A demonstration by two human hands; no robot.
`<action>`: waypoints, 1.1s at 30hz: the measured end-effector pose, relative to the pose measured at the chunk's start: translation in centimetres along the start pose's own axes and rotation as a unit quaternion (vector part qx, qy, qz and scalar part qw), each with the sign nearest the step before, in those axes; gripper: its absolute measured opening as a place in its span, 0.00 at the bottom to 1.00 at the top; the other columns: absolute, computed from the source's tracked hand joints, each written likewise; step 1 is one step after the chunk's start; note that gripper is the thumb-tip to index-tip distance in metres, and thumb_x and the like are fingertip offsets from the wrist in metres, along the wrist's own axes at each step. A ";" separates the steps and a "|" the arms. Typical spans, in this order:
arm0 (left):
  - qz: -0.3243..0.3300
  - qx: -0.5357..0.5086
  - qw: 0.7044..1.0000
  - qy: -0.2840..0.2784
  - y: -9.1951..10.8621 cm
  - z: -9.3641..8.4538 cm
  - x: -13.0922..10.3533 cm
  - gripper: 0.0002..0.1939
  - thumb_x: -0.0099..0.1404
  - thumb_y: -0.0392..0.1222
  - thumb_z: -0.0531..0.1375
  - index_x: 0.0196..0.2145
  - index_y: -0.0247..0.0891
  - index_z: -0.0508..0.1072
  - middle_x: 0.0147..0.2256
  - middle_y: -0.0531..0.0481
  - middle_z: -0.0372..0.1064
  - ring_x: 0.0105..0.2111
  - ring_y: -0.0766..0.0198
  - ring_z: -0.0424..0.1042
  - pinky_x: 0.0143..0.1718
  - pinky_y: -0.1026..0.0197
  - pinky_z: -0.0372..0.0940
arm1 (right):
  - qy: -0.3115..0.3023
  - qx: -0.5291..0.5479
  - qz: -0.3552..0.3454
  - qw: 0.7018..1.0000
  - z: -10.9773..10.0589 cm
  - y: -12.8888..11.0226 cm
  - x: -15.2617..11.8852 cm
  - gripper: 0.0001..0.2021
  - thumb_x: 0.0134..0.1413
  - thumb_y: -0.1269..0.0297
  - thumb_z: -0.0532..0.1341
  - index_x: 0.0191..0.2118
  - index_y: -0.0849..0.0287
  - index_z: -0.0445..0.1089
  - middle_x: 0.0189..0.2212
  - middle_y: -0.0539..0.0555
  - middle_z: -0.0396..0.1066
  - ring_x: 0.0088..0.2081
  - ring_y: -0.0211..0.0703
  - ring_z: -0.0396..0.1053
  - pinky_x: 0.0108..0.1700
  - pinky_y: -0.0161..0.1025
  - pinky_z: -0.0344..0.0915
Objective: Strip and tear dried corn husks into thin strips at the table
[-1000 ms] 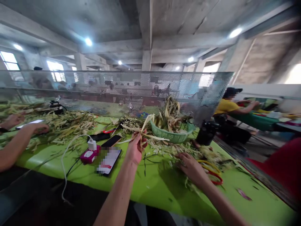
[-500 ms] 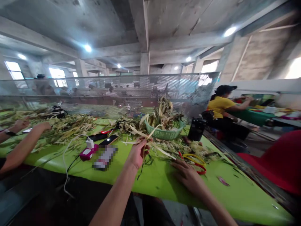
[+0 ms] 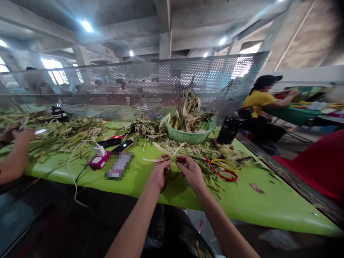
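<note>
Several pale dried leaf strips [image 3: 154, 159] cross in a star shape above the green table [image 3: 242, 200]. My left hand [image 3: 160, 172] is closed on the strips near where they cross. Close on its right, my right hand [image 3: 191, 172] has its fingers pinched together at the right side of the crossing, on a strip partly hidden by the fingers. Behind the hands stands a green basket [image 3: 188, 137] heaped with dried leaves. Scissors with red and yellow handles [image 3: 224, 175] lie right of my right hand, on leaf scraps.
A pink power block [image 3: 99, 161] with a white cable and phones [image 3: 119, 166] lie to the left. Dried leaves [image 3: 72, 136] spread at the far left, near another person's hands. A black flask [image 3: 227, 130] stands behind right; a red chair [image 3: 317, 165] is at the right.
My right hand has moved left and up from beside the scissors to the crossing of the strips. The view has tilted down. The other person's hands at the left have moved further left.
</note>
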State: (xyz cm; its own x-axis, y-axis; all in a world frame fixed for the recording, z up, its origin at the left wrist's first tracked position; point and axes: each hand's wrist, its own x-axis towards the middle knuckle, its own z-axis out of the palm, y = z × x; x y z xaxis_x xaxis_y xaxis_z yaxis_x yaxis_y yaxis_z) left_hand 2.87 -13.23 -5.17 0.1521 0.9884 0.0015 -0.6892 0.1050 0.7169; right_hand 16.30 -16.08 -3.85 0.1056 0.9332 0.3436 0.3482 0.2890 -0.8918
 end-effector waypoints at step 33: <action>-0.010 0.110 0.992 -0.065 0.4 0.6 -1.9 0.15 0.47 0.43 0.70 0.32 0.36 0.74 0.24 0.54 0.67 0.21 0.74 0.59 0.23 0.69 0.52 | 0.036 0.219 0.104 0.970 0.2 -0.5 -1.1 0.16 0.45 0.51 0.65 0.33 0.59 0.70 0.25 0.49 0.68 0.22 0.34 0.58 0.22 0.32 0.57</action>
State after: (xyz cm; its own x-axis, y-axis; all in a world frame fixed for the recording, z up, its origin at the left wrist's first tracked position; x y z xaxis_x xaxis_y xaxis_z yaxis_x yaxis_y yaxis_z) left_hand 2.75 -15.11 -4.47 0.2637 0.9624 0.0658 -0.5161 0.0832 0.8525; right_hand 15.85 -17.26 -3.81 0.2005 0.9684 0.1482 -0.1143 0.1734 -0.9782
